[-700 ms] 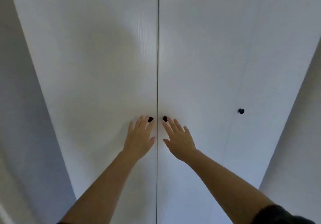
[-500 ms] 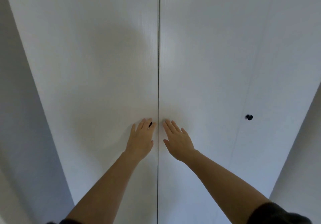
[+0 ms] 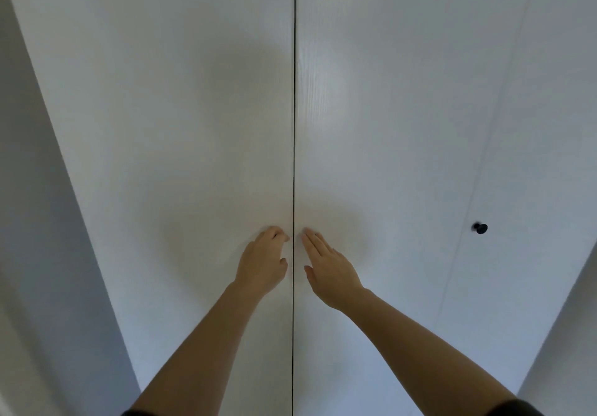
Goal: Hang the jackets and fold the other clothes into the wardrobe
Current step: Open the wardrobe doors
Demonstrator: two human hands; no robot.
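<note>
Both black knobs, seen a moment ago, are now covered. The left knob is held by the curled left hand (image 3: 261,260); the right hand (image 3: 329,267) is laid flat, fingers straight. The wardrobe (image 3: 193,125) in front is shut, likely to be opened next.

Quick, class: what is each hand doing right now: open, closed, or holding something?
Left hand: fingers curled at the left door; whether there is a grip cannot be told.
Right hand: open, fingers straight, at the right door.

Home, white wardrobe doors (image 3: 403,125), black knob (image 3: 480,228)
</note>
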